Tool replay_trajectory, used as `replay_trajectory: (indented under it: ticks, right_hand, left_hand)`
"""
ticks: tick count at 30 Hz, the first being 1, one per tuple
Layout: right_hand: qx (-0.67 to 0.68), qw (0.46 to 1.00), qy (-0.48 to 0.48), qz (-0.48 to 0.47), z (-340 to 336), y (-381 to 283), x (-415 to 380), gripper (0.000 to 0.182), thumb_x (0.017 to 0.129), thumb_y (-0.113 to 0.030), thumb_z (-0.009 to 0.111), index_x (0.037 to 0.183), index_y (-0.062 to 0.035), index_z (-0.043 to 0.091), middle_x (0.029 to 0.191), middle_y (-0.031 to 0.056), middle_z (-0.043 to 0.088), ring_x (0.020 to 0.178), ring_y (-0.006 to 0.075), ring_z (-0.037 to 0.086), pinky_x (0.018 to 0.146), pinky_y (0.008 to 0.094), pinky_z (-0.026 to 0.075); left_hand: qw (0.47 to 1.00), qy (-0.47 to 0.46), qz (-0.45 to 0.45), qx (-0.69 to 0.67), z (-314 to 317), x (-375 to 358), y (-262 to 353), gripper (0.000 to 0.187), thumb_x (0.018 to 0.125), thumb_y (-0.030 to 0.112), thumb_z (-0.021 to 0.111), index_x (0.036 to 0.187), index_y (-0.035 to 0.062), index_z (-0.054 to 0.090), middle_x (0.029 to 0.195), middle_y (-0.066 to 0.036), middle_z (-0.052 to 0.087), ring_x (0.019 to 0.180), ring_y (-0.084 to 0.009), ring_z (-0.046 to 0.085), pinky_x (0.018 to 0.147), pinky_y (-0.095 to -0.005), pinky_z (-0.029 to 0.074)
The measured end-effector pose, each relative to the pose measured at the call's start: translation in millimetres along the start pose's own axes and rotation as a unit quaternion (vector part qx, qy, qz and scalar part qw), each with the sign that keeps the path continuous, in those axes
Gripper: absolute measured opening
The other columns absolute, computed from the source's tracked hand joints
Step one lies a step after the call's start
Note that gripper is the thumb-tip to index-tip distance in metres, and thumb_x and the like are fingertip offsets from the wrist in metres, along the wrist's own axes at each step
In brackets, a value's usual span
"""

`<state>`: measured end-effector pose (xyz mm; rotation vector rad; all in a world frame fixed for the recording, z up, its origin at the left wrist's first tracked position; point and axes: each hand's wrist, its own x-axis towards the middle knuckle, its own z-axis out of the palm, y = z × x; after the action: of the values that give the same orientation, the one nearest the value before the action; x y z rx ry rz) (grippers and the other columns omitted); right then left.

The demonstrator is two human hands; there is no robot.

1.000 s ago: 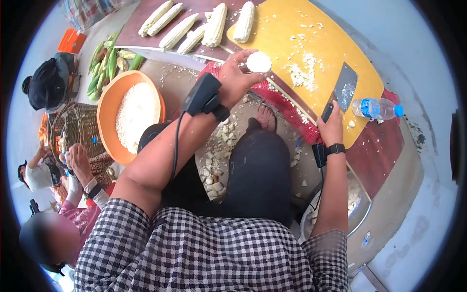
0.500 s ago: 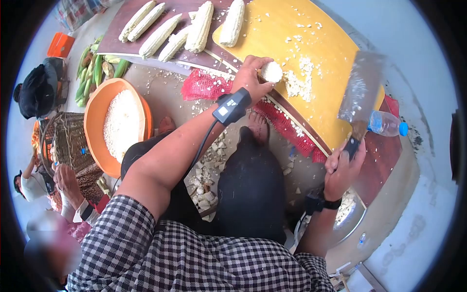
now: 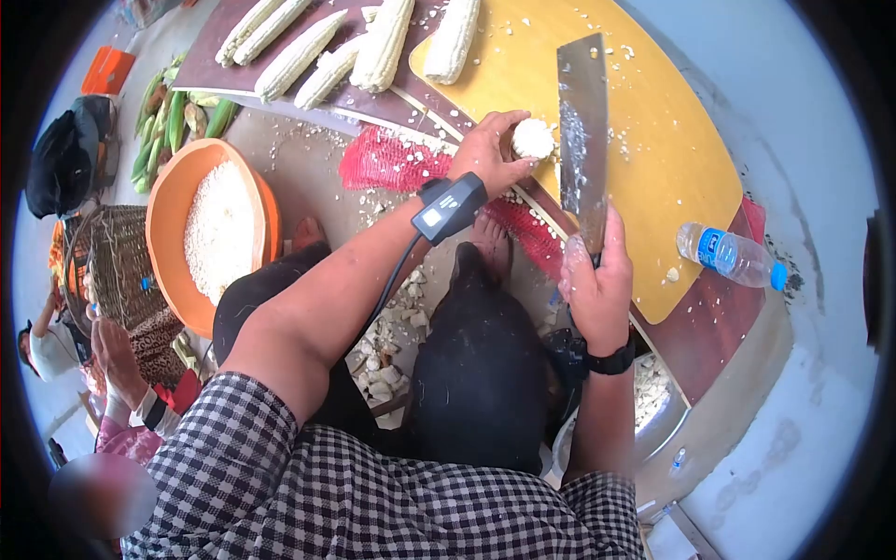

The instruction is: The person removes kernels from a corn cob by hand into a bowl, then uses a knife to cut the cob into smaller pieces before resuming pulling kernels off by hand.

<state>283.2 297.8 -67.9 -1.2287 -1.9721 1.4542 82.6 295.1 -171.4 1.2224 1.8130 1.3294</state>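
My left hand (image 3: 485, 157) is wrapped round a corn cob (image 3: 533, 139), its pale end facing me over the near edge of the yellow board (image 3: 667, 177). In my right hand (image 3: 599, 291) is the handle of a cleaver (image 3: 582, 121). The long blade, flecked with white bits, stands just right of the cob, above the board. White kernels are scattered over the board. Several husked corn cobs (image 3: 383, 45) lie at the far left of the table, and another husked cob (image 3: 452, 41) rests on the board's far left corner.
A water bottle (image 3: 733, 257) lies at the right on the dark red table (image 3: 714, 331). Red mesh (image 3: 392, 159) hangs along its near edge. To the left stand an orange basin (image 3: 266, 201) of kernels, a wicker basket (image 3: 126, 271) and unhusked corn (image 3: 173, 131). Other people sit at the left.
The cleaver has swung left from the board's right side to beside the cob, and my right hand has moved left with it. My left hand keeps its hold on the cob.
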Motion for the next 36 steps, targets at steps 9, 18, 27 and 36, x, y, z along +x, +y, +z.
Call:
replay_trajectory:
  ticks: [9,18,27,36]
  right_hand:
    - [0.003,1.0,0.0,-0.008,13,1,18,0.053,0.087,-0.003,0.051,0.136,0.0043,0.034,0.109,0.0216,0.061,0.097,0.0274,0.061,0.086,0.0356,0.046]
    - [0.116,0.991,0.0,0.067,16,-2,12,0.055,0.088,-0.002,0.051,0.139,-0.0006,0.032,0.081,0.0022,0.057,0.055,0.0052,0.047,0.048,0.0212,0.041]
    - [0.159,0.983,0.006,0.09,16,1,7,0.054,0.09,-0.002,0.051,0.14,-0.002,0.03,0.077,-0.0016,0.054,0.055,0.0019,0.043,0.047,0.0187,0.037]
    - [0.107,0.993,-0.001,0.054,11,8,10,0.051,0.09,-0.005,0.052,0.137,0.0011,0.034,0.085,0.002,0.057,0.059,0.005,0.046,0.051,0.0219,0.041]
  left_hand:
    - [0.995,-0.018,-0.041,-0.09,-4,-5,5,0.056,0.078,-0.003,0.065,0.13,0.0042,0.047,0.113,-0.011,0.052,0.092,-0.0181,0.062,0.078,-0.0284,0.052]
    - [0.987,0.008,-0.028,-0.157,-3,-3,3,0.039,0.083,-0.006,0.058,0.118,0.0084,0.055,0.12,-0.011,0.046,0.104,-0.0198,0.057,0.087,-0.0295,0.05]
    - [0.995,0.061,0.08,-0.027,-1,-2,8,0.025,0.075,-0.004,0.066,0.097,0.0087,0.063,0.12,-0.011,0.051,0.106,-0.0227,0.056,0.084,-0.0289,0.048]
    - [0.992,0.064,0.102,-0.023,6,1,6,0.036,0.07,0.001,0.072,0.104,0.0067,0.061,0.114,-0.014,0.054,0.104,-0.029,0.055,0.089,-0.0348,0.045]
